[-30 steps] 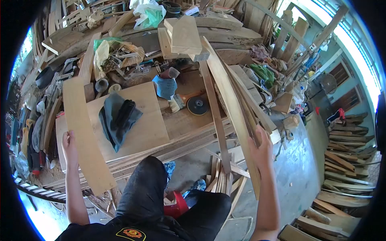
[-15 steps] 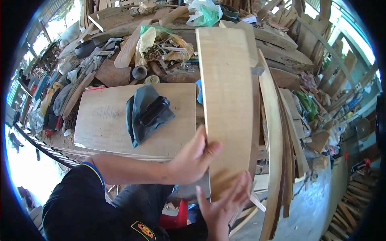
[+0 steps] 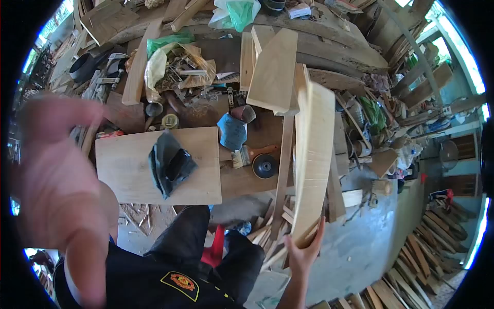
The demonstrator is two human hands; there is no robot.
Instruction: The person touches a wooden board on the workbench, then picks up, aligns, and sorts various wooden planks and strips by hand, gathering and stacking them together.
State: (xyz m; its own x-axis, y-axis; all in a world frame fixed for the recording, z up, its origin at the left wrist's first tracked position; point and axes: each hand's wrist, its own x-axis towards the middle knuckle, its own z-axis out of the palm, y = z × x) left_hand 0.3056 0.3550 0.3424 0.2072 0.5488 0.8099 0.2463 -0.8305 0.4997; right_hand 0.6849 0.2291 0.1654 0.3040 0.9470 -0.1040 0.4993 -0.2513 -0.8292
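My right hand grips the lower end of a long pale wooden board, which stands up tilted on the right side of the bench. Near the camera at the far left is my left hand, raised and smeared by motion, touching no board. Between the hands lies a flat wooden panel with a dark grey cloth on it, a black object resting on the cloth. Beside the panel are a blue-wrapped cup, a brush and a round black disc.
Thick wood blocks sit at the bench's middle back. Plastic bags, tools and scraps crowd the back and left. Narrow strips lean at the bench's right edge. Stacked wood pieces lie on the floor at right. A red stool is between my legs.
My left hand has left the board and swung up to the far left. The board, in my right hand, has moved right and turned more edge-on, uncovering the cup, brush and disc.
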